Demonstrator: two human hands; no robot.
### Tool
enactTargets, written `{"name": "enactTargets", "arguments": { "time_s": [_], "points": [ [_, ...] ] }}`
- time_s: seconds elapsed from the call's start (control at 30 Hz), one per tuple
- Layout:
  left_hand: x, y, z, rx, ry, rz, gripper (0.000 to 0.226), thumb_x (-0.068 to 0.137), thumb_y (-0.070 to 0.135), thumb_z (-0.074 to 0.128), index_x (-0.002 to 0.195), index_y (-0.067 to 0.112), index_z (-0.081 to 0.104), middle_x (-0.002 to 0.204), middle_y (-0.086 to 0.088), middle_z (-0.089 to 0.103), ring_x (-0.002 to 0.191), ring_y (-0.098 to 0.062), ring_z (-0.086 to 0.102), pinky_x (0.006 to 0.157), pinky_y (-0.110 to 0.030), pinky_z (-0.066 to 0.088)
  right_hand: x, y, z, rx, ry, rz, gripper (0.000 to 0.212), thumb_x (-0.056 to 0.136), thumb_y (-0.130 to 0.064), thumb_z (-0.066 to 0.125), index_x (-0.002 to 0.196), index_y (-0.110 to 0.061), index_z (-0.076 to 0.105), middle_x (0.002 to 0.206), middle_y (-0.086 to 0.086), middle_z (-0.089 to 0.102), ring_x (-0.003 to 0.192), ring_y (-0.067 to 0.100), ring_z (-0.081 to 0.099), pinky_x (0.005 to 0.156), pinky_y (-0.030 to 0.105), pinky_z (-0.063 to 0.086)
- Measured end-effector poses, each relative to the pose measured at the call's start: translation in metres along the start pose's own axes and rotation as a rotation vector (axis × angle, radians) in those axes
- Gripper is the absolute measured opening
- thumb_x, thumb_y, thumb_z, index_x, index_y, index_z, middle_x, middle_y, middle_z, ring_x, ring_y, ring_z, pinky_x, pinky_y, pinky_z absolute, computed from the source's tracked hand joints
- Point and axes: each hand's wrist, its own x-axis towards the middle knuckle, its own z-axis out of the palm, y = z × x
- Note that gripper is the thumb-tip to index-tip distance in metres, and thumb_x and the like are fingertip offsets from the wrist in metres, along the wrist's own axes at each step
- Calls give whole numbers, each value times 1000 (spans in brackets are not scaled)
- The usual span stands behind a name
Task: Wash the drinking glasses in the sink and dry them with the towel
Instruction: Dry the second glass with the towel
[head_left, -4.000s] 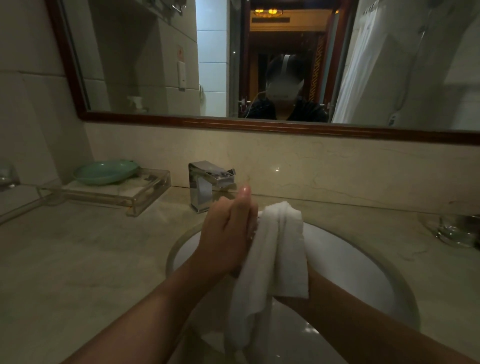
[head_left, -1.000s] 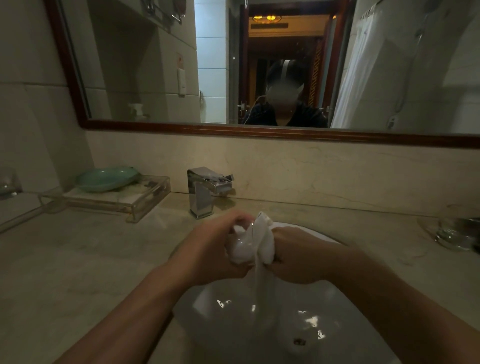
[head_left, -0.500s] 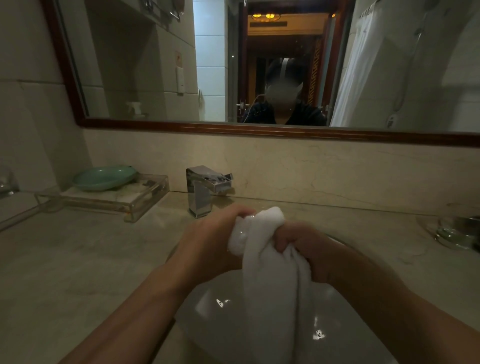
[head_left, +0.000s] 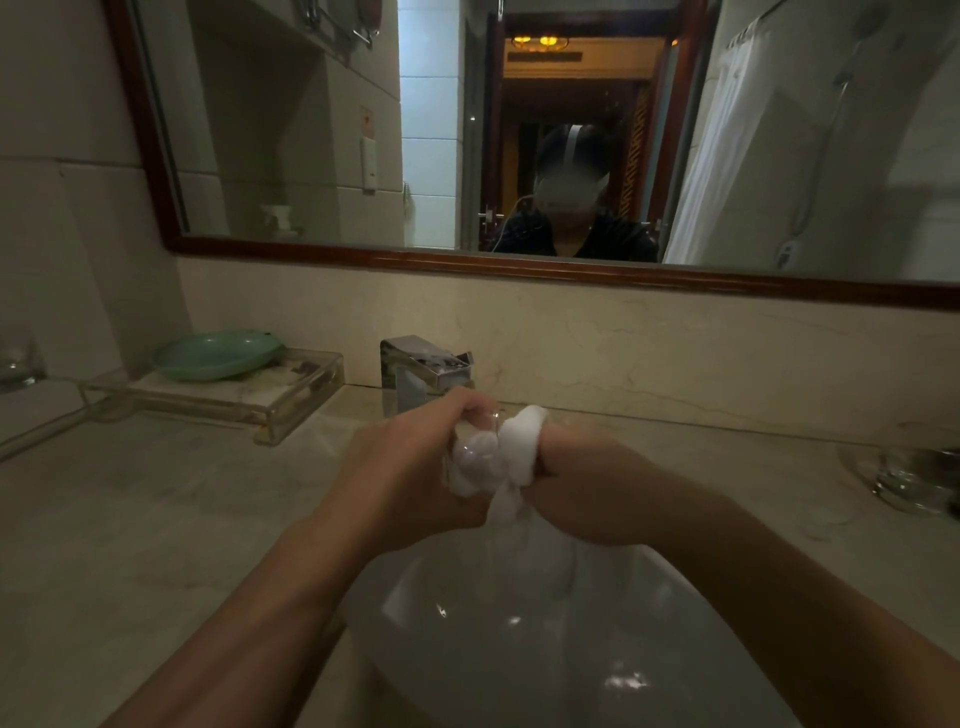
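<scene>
Your left hand (head_left: 410, 467) grips the drinking glass (head_left: 475, 454) lying sideways over the sink (head_left: 467, 654), mouth toward your right hand (head_left: 587, 483), which clutches the white towel (head_left: 524, 441) stuffed inside it.

Left hand (head_left: 410, 467) and right hand (head_left: 587, 483) meet, fingers (head_left: 460, 405) curled.

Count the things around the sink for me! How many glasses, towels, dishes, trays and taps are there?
Drinking glasses: 3, namely the held glass in the left hand, the right glass, and the left-edge glass, which is partly cut off
White towel: 1
Green dish: 1
Clear tray: 1
Tap: 1
Total: 7
</scene>
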Motion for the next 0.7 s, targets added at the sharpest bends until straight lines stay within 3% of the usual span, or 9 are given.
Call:
{"name": "enactTargets", "arguments": {
  "time_s": [0.07,0.1,0.13,0.2,0.27,0.4,0.53,0.6,0.7],
  "points": [
    [-1,4,-2,-3,2,8,77,57,64,81,125,48,47,99,26,65,85,-2,64,69,-27,51,6,5,1,-18,-51,23,21,82,1,66,98,-11,74,96,-27,58,91,-2,53,88,15,47],
    [-2,5,-1,-15,5,18,77,57,65,82,124,48,48,99,25,66,83,-1,62,68,-27,52,7,1,1,-22,-115,70,28,87,1,66,113,-6,72,106,-15,64,95,-2,52,89,7,44],
    [-2,7,0,-34,5,35,77,57,67,82,124,47,49,98,24,66,81,0,60,66,-28,52,8,2,2,29,-165,139,35,92,-1,64,127,-4,66,118,-1,67,102,4,55,92,7,43],
    [-3,9,1,-70,2,64,77,57,71,81,123,43,51,97,22,66,77,0,59,64,-30,54,5,2,0,261,-167,342,41,92,-5,64,134,-3,60,127,16,65,114,23,62,101,26,49],
    [-3,7,2,-98,8,69,78,57,71,81,122,42,51,100,21,68,79,-4,63,66,-34,56,1,-2,0,498,-30,470,45,79,-8,69,124,-7,65,115,15,68,106,28,65,98,44,54],
    [-3,4,2,-146,91,72,79,57,68,82,124,46,45,104,20,69,84,-8,65,66,-29,53,6,-8,-8,908,136,449,42,54,-1,50,87,-10,73,81,14,71,72,24,70,64,36,58],
    [-1,5,1,-210,200,6,78,58,69,81,123,44,46,97,28,63,76,-2,60,62,-20,49,8,-14,-15,1088,321,498,28,76,5,43,88,-2,67,81,16,67,72,27,65,63,33,53],
    [0,1,4,-343,251,-29,74,61,55,90,122,39,51,102,22,68,76,-6,66,61,-33,56,7,-13,-18,1225,467,537,24,84,2,40,87,-2,63,77,14,68,72,27,67,65,32,54],
    [0,0,8,-528,302,-59,70,64,31,96,121,32,55,112,16,70,84,-15,71,67,-44,61,7,-8,-14,1418,676,544,33,103,-11,36,77,-7,56,53,4,65,44,14,65,41,21,52]
  ]
}}
